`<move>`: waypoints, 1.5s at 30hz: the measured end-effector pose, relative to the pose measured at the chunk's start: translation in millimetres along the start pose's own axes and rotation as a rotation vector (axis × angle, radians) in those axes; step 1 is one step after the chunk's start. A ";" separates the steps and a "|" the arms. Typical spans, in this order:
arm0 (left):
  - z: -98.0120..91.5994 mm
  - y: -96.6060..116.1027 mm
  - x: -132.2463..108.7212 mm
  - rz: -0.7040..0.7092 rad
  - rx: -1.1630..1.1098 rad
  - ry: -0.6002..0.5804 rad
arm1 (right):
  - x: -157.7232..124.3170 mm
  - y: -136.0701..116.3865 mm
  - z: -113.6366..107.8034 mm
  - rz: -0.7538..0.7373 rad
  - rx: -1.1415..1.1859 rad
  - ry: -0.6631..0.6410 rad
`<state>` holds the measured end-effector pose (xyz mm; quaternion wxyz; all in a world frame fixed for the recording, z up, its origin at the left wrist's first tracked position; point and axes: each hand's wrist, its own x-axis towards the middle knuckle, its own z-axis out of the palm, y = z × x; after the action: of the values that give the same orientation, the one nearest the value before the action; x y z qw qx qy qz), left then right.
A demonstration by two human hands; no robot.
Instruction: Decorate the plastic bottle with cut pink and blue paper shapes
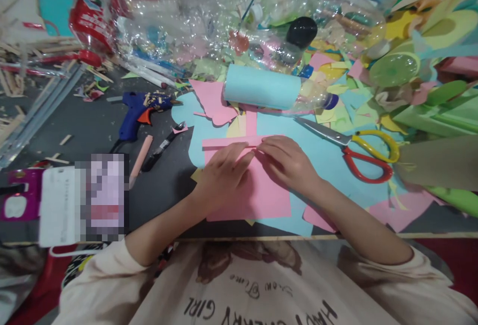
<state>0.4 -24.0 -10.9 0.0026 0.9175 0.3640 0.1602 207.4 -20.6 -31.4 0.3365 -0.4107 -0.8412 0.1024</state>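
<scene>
Head view: rectangular pink paper sheet [261, 195], near side, centre.
Hands: our left hand [224, 168] and right hand [286, 161] press its folded far edge [218, 143], seemingly holding it flat; pinching? can't tell.

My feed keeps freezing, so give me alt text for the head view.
The left hand and right hand touch the seemingly folded far edge of a pink sheet on a cluttered table. Scissors lie to its right, a blue glue gun to its left, a light-blue-wrapped bottle beyond.
</scene>
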 end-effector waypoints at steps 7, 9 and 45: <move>10.6 -11.1 -6.6 -0.063 -0.110 -0.104 | 1.2 0.1 -0.6 0.006 0.034 -0.015; 12.5 -12.1 -7.9 -0.077 -0.136 -0.149 | 1.1 -0.8 -1.1 0.018 0.049 -0.022; 19.6 2.7 -17.5 -0.108 -0.015 -0.147 | -12.4 2.1 -0.9 0.012 -0.096 -0.458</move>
<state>-3.9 -35.4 -34.3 0.0448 0.9059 0.4104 0.0947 214.7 -28.7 -37.7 0.1162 -0.3970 -0.8971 0.1550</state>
